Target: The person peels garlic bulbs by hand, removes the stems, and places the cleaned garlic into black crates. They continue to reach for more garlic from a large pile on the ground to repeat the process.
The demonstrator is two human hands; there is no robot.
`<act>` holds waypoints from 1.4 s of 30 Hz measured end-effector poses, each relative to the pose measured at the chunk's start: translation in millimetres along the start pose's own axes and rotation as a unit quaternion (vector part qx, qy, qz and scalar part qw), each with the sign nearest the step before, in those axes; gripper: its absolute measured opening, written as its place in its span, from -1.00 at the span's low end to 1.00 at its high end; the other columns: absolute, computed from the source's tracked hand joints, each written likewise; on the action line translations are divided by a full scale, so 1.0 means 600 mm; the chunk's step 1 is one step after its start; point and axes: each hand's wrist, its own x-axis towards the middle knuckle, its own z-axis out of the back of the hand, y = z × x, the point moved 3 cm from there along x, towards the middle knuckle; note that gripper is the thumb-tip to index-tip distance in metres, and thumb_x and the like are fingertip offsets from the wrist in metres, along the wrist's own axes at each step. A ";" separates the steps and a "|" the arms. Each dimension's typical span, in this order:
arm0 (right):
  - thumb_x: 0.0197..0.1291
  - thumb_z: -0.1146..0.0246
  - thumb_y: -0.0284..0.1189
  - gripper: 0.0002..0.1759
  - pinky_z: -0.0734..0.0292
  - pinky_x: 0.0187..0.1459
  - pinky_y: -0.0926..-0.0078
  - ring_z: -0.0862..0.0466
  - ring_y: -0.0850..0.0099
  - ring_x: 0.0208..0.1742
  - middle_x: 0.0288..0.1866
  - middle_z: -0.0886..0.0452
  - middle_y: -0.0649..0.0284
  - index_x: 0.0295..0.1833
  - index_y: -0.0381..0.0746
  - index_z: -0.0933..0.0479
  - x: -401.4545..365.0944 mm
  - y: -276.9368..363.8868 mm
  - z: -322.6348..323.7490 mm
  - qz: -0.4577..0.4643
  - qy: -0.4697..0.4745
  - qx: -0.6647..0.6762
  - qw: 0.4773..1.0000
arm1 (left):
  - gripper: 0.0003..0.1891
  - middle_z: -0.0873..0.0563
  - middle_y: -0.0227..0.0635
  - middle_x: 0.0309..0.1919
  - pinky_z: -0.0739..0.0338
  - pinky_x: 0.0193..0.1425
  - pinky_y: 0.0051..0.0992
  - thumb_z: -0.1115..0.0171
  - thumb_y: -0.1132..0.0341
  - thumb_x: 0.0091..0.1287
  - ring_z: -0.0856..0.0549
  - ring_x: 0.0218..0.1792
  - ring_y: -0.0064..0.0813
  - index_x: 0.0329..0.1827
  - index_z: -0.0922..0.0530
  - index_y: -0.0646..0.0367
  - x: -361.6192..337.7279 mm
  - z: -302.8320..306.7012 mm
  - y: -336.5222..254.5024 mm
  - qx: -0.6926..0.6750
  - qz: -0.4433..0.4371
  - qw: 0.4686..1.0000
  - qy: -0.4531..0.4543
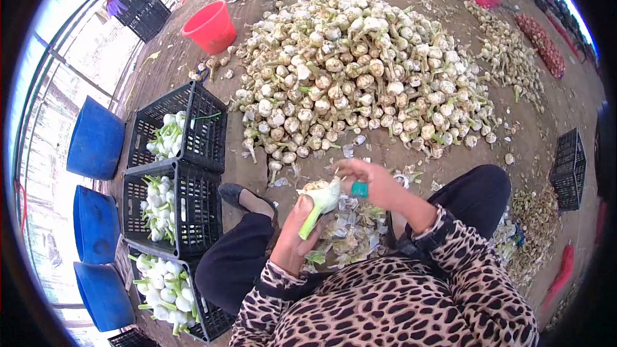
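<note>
My left hand (297,230) is closed around a garlic bulb (326,196) with a short green stem that points down toward me. The bulb's upper side shows brown, rough roots, while its flank is pale and smooth. Close beside it on the right is my right hand (375,183), fingers curled in a pinch at the bulb's edge; what lies between them is too small to make out. A green band (359,189) wraps one of its fingers. Below both hands, loose peelings (353,231) cover the ground between my legs.
A large heap of unpeeled garlic (360,64) lies ahead. Black crates (204,209) of cleaned white garlic line my left side, with blue tubs (96,225) beyond. A red bucket (211,27) stands behind the crates. Another black crate (568,170) is at the right.
</note>
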 end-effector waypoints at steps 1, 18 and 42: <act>0.16 -0.28 -0.34 -0.68 -0.49 -0.11 0.46 -0.64 0.31 -0.14 -0.16 -0.62 0.06 -0.01 -0.27 -0.51 -0.004 0.007 -0.014 0.003 0.009 0.078 0.997 | -0.37 -0.51 -0.22 0.13 -0.52 0.18 -0.31 -0.15 -0.05 0.31 -0.55 0.12 -0.33 0.28 -0.27 0.22 0.003 -0.001 0.000 -0.023 -0.001 1.000 -0.006; 0.08 -0.27 -0.45 -0.76 -0.48 -0.20 0.24 -0.61 0.14 -0.20 -0.28 -0.60 0.07 -0.12 -0.23 -0.46 0.022 -0.052 0.028 0.015 -0.266 -0.228 0.936 | -0.14 -0.47 -0.21 0.01 -0.44 0.15 -0.44 -0.52 0.42 -0.09 -0.51 0.05 -0.43 0.26 -0.14 0.25 -0.005 -0.027 -0.011 0.312 -0.058 0.948 0.001; 0.13 -0.29 -0.41 -0.70 -0.53 -0.16 0.40 -0.57 0.34 -0.03 -0.01 -0.53 0.14 -0.04 -0.26 -0.46 -0.028 0.069 -0.026 0.116 0.018 -0.079 0.990 | -0.08 -0.47 -0.05 0.01 -0.38 0.16 -0.24 -0.51 0.48 -0.22 -0.46 0.06 -0.05 0.28 -0.19 0.30 -0.012 -0.040 -0.038 0.702 -0.321 0.622 -0.132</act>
